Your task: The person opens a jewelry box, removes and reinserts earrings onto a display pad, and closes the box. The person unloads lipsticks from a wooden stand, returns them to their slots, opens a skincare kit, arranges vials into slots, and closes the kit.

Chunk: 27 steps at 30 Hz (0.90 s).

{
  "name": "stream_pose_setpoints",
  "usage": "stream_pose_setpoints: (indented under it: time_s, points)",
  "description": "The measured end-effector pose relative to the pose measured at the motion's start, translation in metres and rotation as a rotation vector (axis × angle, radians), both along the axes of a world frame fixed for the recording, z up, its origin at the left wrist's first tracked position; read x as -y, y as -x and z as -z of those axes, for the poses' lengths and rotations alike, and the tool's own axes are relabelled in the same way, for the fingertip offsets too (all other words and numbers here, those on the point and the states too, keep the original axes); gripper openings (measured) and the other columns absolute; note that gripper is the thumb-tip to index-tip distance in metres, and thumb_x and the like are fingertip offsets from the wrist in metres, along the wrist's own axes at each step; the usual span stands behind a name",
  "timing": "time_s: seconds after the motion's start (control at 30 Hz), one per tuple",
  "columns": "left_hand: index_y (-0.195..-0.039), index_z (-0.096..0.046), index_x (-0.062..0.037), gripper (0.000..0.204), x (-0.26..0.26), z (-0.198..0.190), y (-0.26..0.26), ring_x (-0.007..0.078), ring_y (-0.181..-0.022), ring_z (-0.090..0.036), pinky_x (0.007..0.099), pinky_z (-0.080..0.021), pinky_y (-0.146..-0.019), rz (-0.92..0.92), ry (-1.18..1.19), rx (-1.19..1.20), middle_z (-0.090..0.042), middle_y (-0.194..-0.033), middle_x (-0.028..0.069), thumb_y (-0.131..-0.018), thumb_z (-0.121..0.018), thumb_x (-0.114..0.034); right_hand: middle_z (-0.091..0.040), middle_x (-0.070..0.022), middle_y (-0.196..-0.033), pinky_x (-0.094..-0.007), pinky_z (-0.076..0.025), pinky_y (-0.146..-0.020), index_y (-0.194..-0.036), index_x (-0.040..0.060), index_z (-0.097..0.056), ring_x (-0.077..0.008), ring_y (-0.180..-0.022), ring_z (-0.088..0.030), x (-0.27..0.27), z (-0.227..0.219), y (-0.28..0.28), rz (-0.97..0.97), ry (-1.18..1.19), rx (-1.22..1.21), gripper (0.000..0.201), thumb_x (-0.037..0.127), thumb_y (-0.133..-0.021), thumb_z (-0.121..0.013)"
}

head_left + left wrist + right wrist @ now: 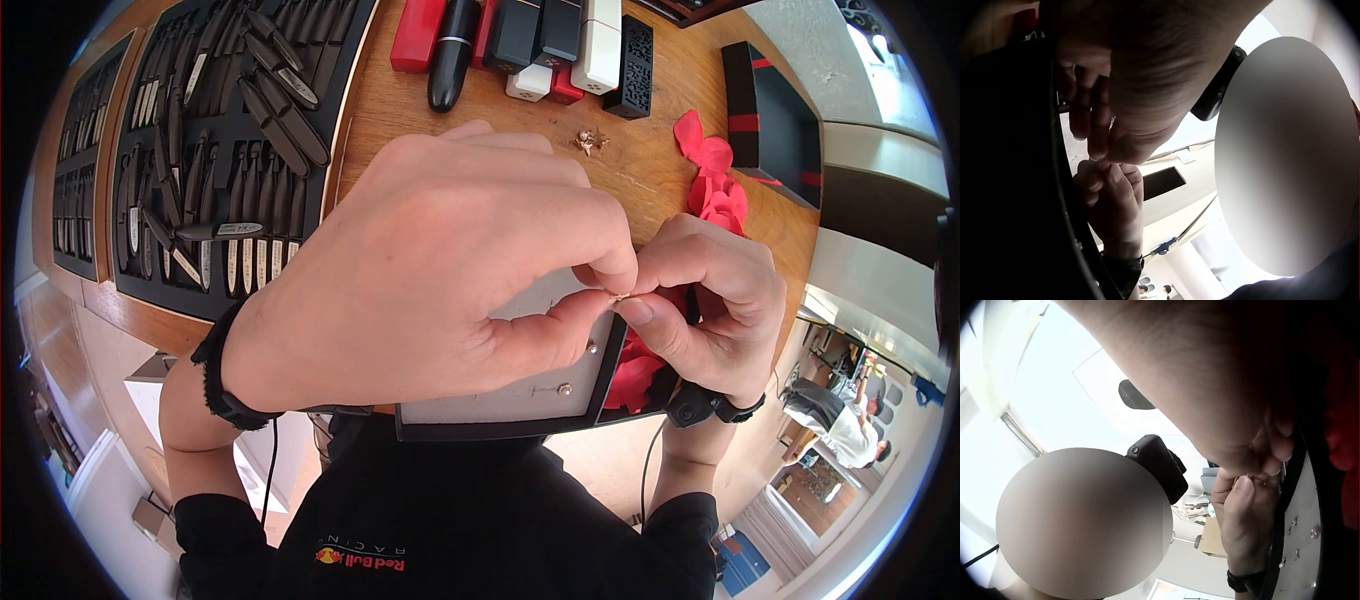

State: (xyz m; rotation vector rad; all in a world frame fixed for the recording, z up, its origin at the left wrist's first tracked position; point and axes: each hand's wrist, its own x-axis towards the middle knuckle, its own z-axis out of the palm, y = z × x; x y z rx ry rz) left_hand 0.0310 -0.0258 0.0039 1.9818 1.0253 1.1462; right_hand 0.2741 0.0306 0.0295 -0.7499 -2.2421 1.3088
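Lying crosswise btwn hands (430, 260) (715, 300); tiny pc (620, 298)

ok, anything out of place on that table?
Yes: in the black tray, several dark labelled sticks lie askew across the neat rows. Red petals are strewn on the table too, though possibly as decoration.

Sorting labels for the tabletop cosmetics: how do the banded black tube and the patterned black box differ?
Banded tube is rounded; patterned box is square-edged.
The tube's surface is smooth and glossy; the box's is covered in ornate patterning.
The tube has a silvery band; the box shows none.
Both are black and on the wooden table.
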Motion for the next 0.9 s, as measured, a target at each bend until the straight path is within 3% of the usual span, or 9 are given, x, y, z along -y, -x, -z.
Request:
stream_pose_setpoints:
  time_s: [0.9]
  points:
    - [-0.086, -0.077, -0.0117, 0.023, 0.0014, 0.0024, -0.0033, 0.0161, -0.071, -0.067, 0.0286, -0.046, -0.068, -0.024, -0.008, -0.002, -0.074, -0.078, -0.0005, -0.07, -0.088, 0.001, -0.073, -0.0033, -0.081, -0.0231, -0.05, -0.059, -0.091, 0.0035, -0.078, -0.0096, -0.07, -0.068, 0.0038, 0.0001, 0.0024, 0.059, 0.097, -0.027, 0.014, -0.002, -0.081, -0.086]
